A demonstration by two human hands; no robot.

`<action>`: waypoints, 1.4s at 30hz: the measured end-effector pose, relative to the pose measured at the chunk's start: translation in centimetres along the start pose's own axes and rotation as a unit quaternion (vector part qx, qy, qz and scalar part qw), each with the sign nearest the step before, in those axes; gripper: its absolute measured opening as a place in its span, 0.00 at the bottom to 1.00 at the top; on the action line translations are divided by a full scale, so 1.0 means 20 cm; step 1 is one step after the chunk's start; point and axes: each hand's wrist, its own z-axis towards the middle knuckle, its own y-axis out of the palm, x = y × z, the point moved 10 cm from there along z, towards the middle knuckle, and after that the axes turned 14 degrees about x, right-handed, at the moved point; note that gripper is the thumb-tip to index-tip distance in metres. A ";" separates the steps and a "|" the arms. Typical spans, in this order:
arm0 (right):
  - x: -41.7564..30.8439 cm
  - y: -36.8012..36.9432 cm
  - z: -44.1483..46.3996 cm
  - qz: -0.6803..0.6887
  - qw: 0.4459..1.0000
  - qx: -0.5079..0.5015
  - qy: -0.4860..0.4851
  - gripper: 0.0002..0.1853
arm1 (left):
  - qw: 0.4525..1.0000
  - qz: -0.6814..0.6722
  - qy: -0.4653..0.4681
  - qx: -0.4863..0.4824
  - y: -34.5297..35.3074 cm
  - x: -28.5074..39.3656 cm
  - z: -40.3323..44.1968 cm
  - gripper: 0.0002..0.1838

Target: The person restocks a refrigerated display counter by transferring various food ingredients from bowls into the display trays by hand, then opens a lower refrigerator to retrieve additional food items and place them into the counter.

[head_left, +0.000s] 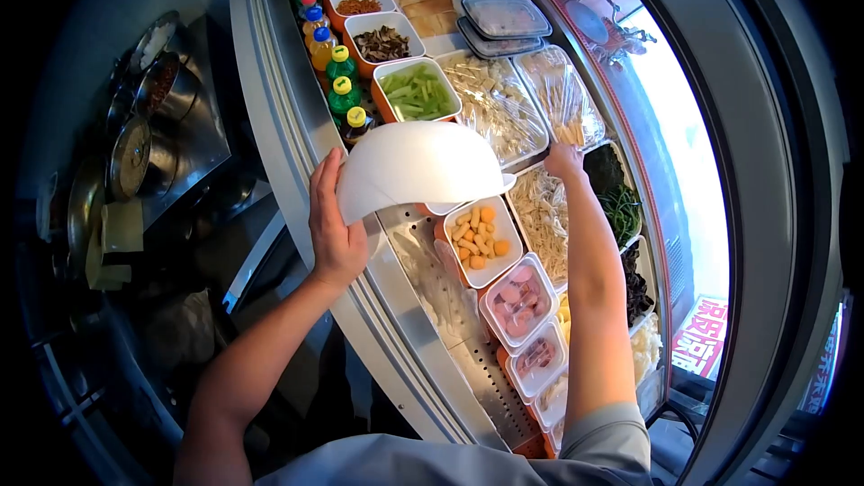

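My left hand grips the near left edge of a large white bowl, which is tipped so that its outer side faces me. My right arm stretches far into the display case. At its end my right hand is closed at the near end of a tray of pale sticks under clear wrap. What its fingers hold is hidden. Below the bowl sits a tub of orange balls and tan sticks. A tray of pale shredded food lies beside my right forearm.
Drink bottles line the case's left side. Tubs of green slices and dark strips stand behind the bowl. Curved glass bounds the right. Metal pots stand on a counter at left.
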 end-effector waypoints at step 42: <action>-1.30 -0.89 -2.23 0.652 0.754 -0.061 -0.053 0.16 | 0.698 -0.240 -0.617 0.273 -2.37 0.19 -1.90 0.27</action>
